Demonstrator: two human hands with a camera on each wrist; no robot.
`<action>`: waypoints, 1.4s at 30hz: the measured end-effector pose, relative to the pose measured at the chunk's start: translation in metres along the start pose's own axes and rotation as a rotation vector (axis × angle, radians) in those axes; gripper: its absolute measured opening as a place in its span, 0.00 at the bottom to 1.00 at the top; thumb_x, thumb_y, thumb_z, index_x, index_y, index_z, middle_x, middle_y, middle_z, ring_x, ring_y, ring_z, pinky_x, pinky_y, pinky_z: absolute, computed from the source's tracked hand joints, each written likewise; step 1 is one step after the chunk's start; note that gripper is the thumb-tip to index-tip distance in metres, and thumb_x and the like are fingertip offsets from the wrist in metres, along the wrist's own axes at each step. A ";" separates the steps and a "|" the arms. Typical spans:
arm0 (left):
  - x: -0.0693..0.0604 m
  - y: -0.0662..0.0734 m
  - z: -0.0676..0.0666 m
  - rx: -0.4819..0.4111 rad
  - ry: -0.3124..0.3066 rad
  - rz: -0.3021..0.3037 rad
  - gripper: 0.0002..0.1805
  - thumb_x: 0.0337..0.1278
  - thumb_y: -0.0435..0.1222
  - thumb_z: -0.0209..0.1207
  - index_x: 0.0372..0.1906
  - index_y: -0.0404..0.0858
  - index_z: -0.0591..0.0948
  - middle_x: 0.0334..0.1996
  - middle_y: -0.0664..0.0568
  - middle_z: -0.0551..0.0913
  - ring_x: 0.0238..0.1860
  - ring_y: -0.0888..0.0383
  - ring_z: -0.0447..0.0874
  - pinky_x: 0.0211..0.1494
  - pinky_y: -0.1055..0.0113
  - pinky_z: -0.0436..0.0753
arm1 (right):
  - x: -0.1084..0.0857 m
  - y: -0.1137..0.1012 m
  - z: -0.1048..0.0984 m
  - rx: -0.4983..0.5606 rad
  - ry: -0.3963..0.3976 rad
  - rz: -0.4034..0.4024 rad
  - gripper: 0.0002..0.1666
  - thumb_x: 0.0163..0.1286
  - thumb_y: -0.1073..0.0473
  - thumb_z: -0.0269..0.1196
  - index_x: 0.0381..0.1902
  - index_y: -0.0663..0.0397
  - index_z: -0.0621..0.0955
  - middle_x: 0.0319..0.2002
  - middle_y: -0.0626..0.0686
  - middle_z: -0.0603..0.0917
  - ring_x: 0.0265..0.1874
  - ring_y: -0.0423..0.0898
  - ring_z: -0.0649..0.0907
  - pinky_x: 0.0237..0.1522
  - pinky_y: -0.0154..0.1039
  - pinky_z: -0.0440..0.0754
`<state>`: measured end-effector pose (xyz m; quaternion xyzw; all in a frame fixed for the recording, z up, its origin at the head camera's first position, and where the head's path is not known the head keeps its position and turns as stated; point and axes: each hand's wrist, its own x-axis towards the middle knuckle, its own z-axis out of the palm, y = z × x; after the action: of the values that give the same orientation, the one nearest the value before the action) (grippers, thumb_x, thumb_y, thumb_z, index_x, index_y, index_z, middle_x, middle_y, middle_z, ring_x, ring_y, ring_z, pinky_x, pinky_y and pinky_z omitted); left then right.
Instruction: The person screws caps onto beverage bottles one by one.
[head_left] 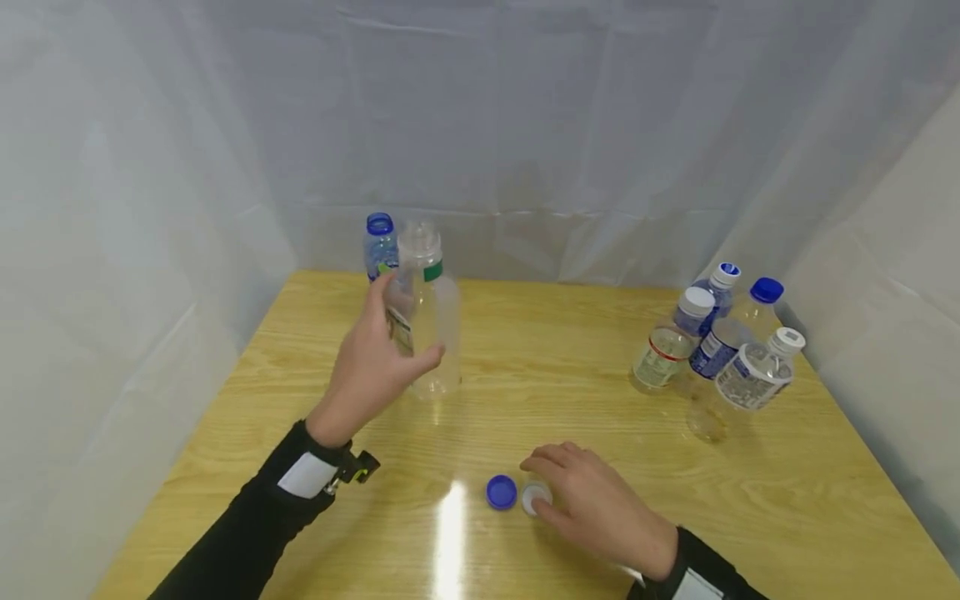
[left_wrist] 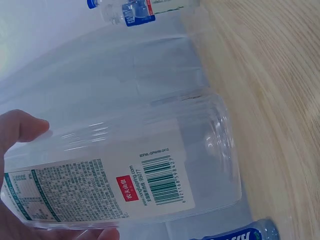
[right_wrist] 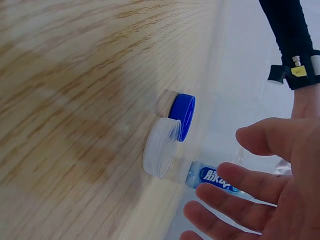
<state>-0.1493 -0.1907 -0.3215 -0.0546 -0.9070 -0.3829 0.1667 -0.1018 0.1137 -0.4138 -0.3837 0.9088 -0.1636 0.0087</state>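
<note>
My left hand [head_left: 367, 362] grips a large clear plastic bottle [head_left: 438, 367], its mouth bare. In the left wrist view the bottle's white label [left_wrist: 75, 190] carries a barcode, and a thumb shows on one side with fingertips on the other. A blue-tinted bottle [head_left: 380, 246] without a cap stands just behind, partly covered by the clear one. Low over the table, my right hand [head_left: 596, 504] has its fingers spread loosely, next to a whitish translucent cap [head_left: 536, 498]. Beside that cap lies a blue cap [head_left: 502, 492]. Both caps stand apart from the fingers in the right wrist view.
Several capped bottles stand grouped on the right of the wooden table [head_left: 525, 350]. Among them are a white-capped bottle [head_left: 663, 354] and a blue-capped bottle [head_left: 723, 342]. Pale sheeting [head_left: 487, 125] hangs behind the table and at both sides.
</note>
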 end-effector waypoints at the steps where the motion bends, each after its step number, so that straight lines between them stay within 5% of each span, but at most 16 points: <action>1: -0.003 0.001 -0.001 -0.006 -0.007 0.005 0.59 0.51 0.51 0.71 0.81 0.49 0.46 0.47 0.40 0.81 0.22 0.54 0.77 0.26 0.59 0.78 | 0.000 0.000 0.001 -0.007 0.004 -0.005 0.22 0.67 0.50 0.67 0.57 0.50 0.82 0.55 0.49 0.83 0.54 0.47 0.81 0.56 0.49 0.81; 3: -0.009 0.004 -0.004 -0.016 -0.019 0.013 0.58 0.51 0.51 0.72 0.80 0.50 0.47 0.58 0.38 0.78 0.33 0.50 0.83 0.35 0.55 0.82 | 0.000 0.000 0.003 -0.019 0.008 -0.010 0.23 0.67 0.50 0.68 0.57 0.50 0.82 0.55 0.49 0.83 0.54 0.46 0.80 0.56 0.49 0.81; 7: -0.022 0.011 -0.008 -0.011 -0.026 0.033 0.58 0.50 0.50 0.73 0.80 0.52 0.48 0.62 0.40 0.76 0.52 0.45 0.80 0.50 0.50 0.82 | 0.001 0.000 0.007 -0.035 0.000 -0.013 0.23 0.66 0.50 0.68 0.58 0.51 0.82 0.55 0.49 0.83 0.53 0.46 0.80 0.55 0.48 0.81; 27: -0.080 0.037 -0.009 0.098 -0.061 0.171 0.60 0.35 0.49 0.79 0.77 0.48 0.58 0.60 0.48 0.80 0.55 0.50 0.82 0.52 0.51 0.85 | 0.004 -0.002 0.009 -0.039 -0.090 -0.002 0.26 0.65 0.50 0.68 0.59 0.49 0.81 0.56 0.49 0.82 0.53 0.46 0.79 0.53 0.46 0.81; 36: -0.093 0.034 -0.001 0.210 -0.001 0.288 0.60 0.31 0.50 0.79 0.75 0.45 0.61 0.56 0.45 0.82 0.52 0.50 0.83 0.51 0.52 0.84 | 0.003 -0.003 0.012 -0.071 -0.052 -0.030 0.25 0.63 0.52 0.70 0.58 0.49 0.82 0.54 0.49 0.82 0.51 0.46 0.80 0.51 0.46 0.82; 42: -0.098 0.033 0.003 0.217 -0.001 0.304 0.60 0.31 0.51 0.79 0.76 0.48 0.61 0.57 0.47 0.82 0.52 0.52 0.83 0.52 0.52 0.84 | 0.003 -0.002 0.015 -0.054 -0.058 -0.042 0.25 0.62 0.54 0.70 0.58 0.49 0.82 0.54 0.49 0.82 0.51 0.46 0.80 0.52 0.47 0.82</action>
<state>-0.0505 -0.1631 -0.3351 -0.1728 -0.9244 -0.2530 0.2270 -0.1005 0.1057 -0.4271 -0.4074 0.9040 -0.1280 0.0210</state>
